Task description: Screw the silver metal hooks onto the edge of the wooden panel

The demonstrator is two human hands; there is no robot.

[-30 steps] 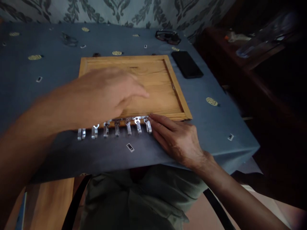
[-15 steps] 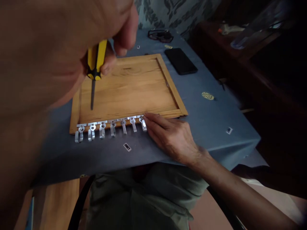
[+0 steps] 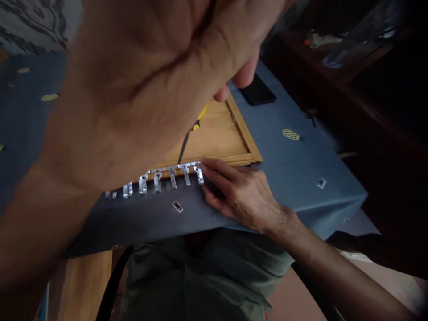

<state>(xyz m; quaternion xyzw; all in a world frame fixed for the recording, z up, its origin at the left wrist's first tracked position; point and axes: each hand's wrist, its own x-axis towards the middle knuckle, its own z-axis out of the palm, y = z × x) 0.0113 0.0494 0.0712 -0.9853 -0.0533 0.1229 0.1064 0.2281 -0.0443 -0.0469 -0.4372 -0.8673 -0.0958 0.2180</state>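
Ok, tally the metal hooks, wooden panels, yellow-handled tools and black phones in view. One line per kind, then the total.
Metal hooks: 7, the leftmost partly hidden by the left wrist
Wooden panel: 1, partly hidden
Yellow-handled tool: 1, partly hidden
Black phone: 1, partly hidden
Total: 10
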